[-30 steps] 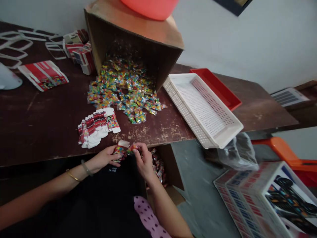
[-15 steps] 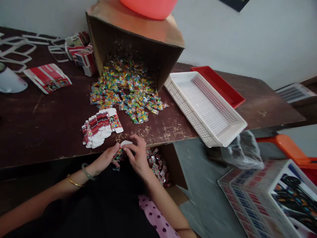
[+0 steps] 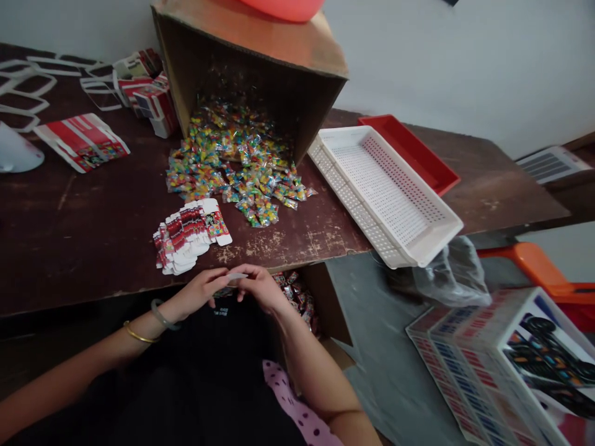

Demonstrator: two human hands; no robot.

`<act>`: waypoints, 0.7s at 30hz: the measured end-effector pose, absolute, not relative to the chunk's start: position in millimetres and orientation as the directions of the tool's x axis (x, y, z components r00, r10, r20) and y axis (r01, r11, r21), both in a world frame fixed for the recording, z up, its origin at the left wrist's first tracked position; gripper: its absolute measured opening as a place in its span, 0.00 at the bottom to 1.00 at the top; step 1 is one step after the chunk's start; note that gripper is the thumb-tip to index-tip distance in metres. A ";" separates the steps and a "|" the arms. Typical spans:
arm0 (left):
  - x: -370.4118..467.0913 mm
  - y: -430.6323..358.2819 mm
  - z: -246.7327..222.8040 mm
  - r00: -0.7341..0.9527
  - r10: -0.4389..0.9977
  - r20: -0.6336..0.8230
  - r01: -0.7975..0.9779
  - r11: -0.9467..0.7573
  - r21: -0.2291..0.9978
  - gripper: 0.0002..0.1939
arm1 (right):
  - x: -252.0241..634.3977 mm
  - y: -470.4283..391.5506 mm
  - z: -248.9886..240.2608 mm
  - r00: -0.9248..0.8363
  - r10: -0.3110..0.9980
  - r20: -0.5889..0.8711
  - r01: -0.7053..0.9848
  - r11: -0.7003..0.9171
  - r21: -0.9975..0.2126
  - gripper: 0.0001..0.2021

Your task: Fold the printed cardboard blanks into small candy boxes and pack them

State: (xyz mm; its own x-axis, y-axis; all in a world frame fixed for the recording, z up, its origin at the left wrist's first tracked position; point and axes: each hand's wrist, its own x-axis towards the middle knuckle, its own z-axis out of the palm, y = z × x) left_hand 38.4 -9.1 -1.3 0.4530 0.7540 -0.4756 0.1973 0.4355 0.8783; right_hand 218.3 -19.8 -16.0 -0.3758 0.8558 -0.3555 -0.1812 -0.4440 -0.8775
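My left hand (image 3: 203, 291) and my right hand (image 3: 258, 286) meet at the table's front edge, both closed on one small candy box (image 3: 237, 275). Only a pale flap of the box shows between the fingers; the rest is covered by them. Just beyond my hands lies a fanned stack of flattened candy boxes (image 3: 188, 235), red and white with printed sweets. Behind the stack, small clear packets of colourful candy (image 3: 251, 167) spill out of a cardboard box (image 3: 260, 37) lying on its side.
A white perforated basket (image 3: 390, 198) and a red tray (image 3: 418, 155) stand at the right. Below the table edge, a carton holds filled small packs (image 3: 300, 300). At the left are a flat red-white carton sheet (image 3: 83, 141) and a white mug (image 3: 18, 150). A crate (image 3: 493, 365) stands lower right.
My right hand has turned and lowered over the box, and its fingers now cover the printed side. The left hand stays on it. The whole view has shifted slightly.
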 end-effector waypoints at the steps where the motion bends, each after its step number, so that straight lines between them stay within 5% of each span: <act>1: 37.8 -7.8 -1.5 0.447 0.750 -0.488 0.211 0.442 0.872 0.20 | 218.4 -16.9 -11.4 -0.376 0.868 -0.323 -0.091 -0.382 -0.920 0.09; 7: 32.0 -5.2 -3.4 0.425 0.691 -0.585 -0.004 0.648 0.762 0.20 | 218.7 -14.5 8.4 -0.376 0.925 0.051 0.230 0.146 -0.962 0.14; 11: 26.2 -9.2 -2.3 0.568 0.661 -0.490 -0.142 0.666 0.733 0.18 | 219.9 -10.5 6.6 -0.281 0.960 -0.002 0.177 0.050 -0.983 0.12; 15: 22.4 -9.9 0.9 0.580 0.690 -0.434 0.001 0.532 0.847 0.20 | 219.7 -6.4 -1.6 -0.319 0.936 -0.148 0.069 -0.133 -0.989 0.12; 21: 26.4 -14.5 2.1 0.567 0.695 -0.442 0.041 0.512 0.858 0.19 | 212.0 -32.2 -20.2 -0.221 0.968 0.115 0.191 0.159 -0.969 0.14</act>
